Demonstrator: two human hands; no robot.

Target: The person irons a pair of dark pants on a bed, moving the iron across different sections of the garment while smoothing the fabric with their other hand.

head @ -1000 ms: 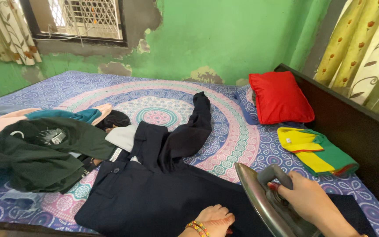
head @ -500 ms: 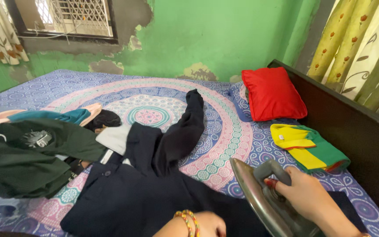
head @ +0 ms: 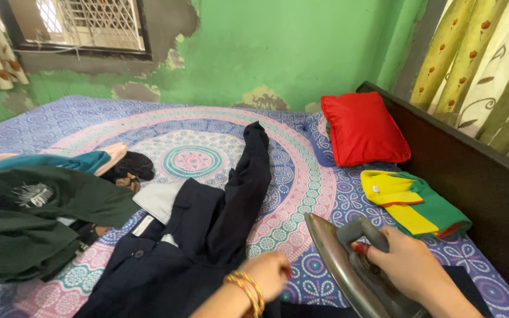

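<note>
The dark navy garment (head: 195, 247) lies spread on the bed (head: 60, 126), one sleeve stretched up toward the middle of the patterned bedsheet (head: 195, 159), its collar and a pale inner lining showing at the left. The left hand (head: 269, 274), bangles at the wrist, rests on the cloth near the lower edge of the view with fingers curled loosely; nothing is gripped in it as far as can be seen. The right hand (head: 410, 271) is closed around the handle of a heavy metal iron (head: 349, 271), which is tilted up on its side, its soleplate facing left toward the left hand and close to it.

That nearness is the main hazard, in my judgement: if the soleplate is hot (the picture cannot show this), a small swing leftward would bring it against the fingers or wrist. The iron stands on soft bedding rather than a firm surface, so it could tip or sink, and a hot plate lingering on the garment or the sheet could scorch either. The fabric is bunched and folded over itself around the sleeve, so pressing there could set creases in.

Further out, a folded yellow and green garment (head: 413, 206) lies just right of the iron, near enough to be brushed. A red pillow (head: 363, 129) sits against the headboard (head: 478, 176), and a heap of dark green clothes (head: 30, 224) lies well apart at the left.
</note>
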